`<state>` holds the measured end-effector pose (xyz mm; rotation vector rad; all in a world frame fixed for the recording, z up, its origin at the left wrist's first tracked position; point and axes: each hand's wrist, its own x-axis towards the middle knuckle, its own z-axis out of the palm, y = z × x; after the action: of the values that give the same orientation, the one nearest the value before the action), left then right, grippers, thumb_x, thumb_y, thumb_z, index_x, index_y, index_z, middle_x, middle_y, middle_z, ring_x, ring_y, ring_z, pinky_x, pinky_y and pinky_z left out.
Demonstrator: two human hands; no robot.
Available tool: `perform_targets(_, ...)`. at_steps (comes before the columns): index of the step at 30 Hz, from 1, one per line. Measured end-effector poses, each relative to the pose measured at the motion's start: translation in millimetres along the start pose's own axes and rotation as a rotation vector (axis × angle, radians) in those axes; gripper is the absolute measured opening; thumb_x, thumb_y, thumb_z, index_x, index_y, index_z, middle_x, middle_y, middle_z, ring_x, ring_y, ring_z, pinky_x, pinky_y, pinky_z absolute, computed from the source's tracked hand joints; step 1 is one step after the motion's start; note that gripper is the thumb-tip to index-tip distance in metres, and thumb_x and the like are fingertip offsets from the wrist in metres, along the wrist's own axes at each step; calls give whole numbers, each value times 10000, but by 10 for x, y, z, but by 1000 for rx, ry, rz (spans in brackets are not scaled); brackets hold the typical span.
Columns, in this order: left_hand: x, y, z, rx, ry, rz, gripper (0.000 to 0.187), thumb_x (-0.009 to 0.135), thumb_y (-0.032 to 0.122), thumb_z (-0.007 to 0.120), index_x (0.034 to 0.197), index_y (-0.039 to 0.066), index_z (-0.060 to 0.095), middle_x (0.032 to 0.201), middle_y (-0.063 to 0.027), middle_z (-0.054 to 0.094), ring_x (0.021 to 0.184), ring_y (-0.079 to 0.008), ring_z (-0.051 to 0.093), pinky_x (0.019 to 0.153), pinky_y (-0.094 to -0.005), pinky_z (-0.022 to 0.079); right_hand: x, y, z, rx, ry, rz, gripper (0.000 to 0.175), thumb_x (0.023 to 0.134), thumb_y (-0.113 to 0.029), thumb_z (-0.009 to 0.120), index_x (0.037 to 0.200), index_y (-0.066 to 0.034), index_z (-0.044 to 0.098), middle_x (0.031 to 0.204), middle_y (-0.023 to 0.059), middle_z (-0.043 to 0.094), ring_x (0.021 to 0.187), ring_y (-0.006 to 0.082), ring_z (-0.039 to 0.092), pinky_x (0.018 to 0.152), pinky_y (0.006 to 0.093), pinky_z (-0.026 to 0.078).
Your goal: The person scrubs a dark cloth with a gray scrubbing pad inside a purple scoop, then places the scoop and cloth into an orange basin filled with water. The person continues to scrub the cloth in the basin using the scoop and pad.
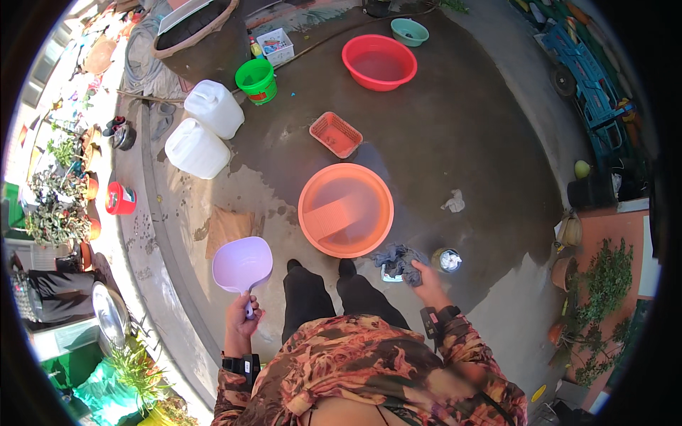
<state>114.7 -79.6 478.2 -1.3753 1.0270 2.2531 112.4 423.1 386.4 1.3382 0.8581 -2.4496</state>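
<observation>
By its handle my left hand point(243, 315) grips a pale purple plastic ladle point(243, 262), held out at the left of my legs. A wet, crumpled dark grey cloth point(397, 261) hangs from my right hand point(425, 279). Under that cloth shows part of a small white and blue item point(391, 274) that I cannot make out. In front of my feet stands a round orange plastic basin point(305, 213) with cloudy water. An orange ribbed washboard point(327, 219) leans in it, partly under the water.
Beyond the basin lie an orange basket point(337, 136), a red basin point(379, 82), a green basin point(409, 33) and a green bucket point(257, 80). Two white jerrycans point(205, 136) stand left. At right are a tin point(447, 260) with white contents and a white rag point(454, 201). The concrete ground point(511, 213) is wet.
</observation>
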Motion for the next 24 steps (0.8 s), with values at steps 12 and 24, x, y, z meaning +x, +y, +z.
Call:
perform_targets(12, 1860, 1232, 1531, 679, -280, -340, 101, 932, 178, 615, 985, 110, 561, 787, -19, 569, 629, -116, 537, 516, -246, 431, 63, 867, 988, 199, 185, -201, 357, 872, -53, 614, 1220, -3, 552, 1082, 117, 658, 880, 249, 665, 687, 429, 561)
perform_targets(24, 2448, 946, 2153, 1061, -342, -431, 113, 933, 185, 617, 996, 100, 577, 830, -23, 581, 665, -127, 530, 556, -251, 434, 458, 1618, 1240, 486, 178, -338, 328, 832, 55, 630, 1158, 34, 597, 1049, 106, 685, 920, 235, 680, 793, 360, 564)
